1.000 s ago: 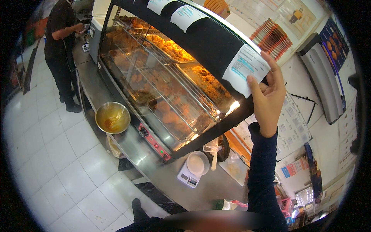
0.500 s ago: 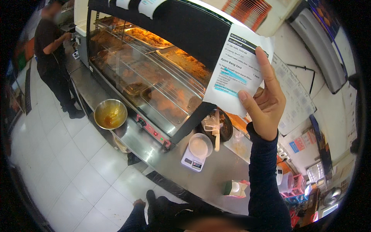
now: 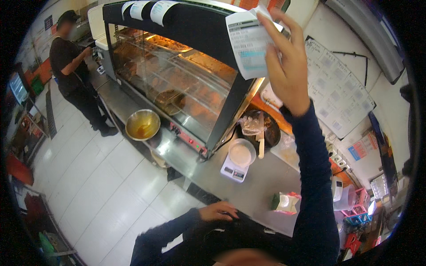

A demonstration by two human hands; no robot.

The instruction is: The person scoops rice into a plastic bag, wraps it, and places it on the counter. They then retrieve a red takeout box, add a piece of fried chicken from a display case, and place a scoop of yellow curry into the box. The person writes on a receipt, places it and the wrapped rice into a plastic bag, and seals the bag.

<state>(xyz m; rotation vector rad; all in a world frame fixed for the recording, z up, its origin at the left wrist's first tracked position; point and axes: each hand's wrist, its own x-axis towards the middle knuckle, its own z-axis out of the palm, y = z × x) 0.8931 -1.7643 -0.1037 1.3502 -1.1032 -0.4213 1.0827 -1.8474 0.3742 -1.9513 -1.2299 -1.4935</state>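
Observation:
My right hand [image 3: 288, 66], raised at the upper right, grips a white printed order slip [image 3: 249, 46] with blue highlighter marks by its right edge. The slip overlaps the upper right corner of a black-framed glass food warmer [image 3: 173, 84] in the view; whether it touches the frame I cannot tell. Other paper slips [image 3: 162, 11] hang from the warmer's top edge. Low in front of my body, my left hand [image 3: 217, 211] is empty, its fingers loosely stretched and apart, close to the counter's front edge.
On the steel counter [image 3: 213, 188] stand a steel bowl [image 3: 142, 125] with yellowish liquid, a kitchen scale [image 3: 235, 170] bearing a clear tub [image 3: 242, 153], a knife [image 3: 261, 142] over a dark pan, and a small carton [image 3: 286, 202]. A person [image 3: 73, 66] stands at the far left.
My right hand has carried the slip up and left to the warmer's top corner, tilting it. My left hand has risen into view near the counter edge. The whole view has shifted slightly.

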